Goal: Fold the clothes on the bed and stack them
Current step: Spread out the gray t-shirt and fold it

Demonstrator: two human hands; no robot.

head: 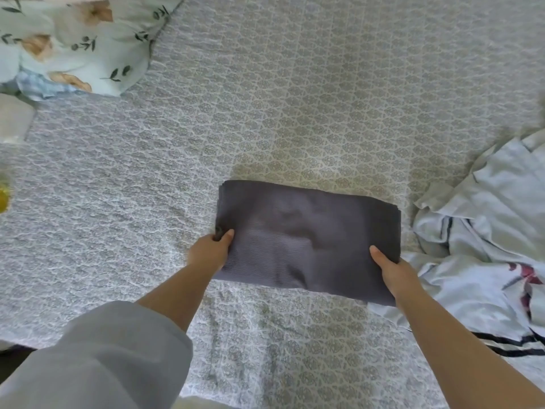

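Note:
A dark grey ribbed garment [306, 231], folded into a flat rectangle, lies in the middle of the patterned bed cover [295, 98]. My left hand [211, 250] grips its left edge, thumb on top and fingers tucked under. At the near right corner my right hand [389, 268] pinches the cloth the same way, thumb lying on the fabric. The garment's near edge hangs slightly lifted between both hands.
A heap of unfolded white clothes with dark stripes and a red print [486, 246] lies at the right. A floral pillow [79, 39] sits at the far left corner. The bed's left edge shows a pale object [13, 119].

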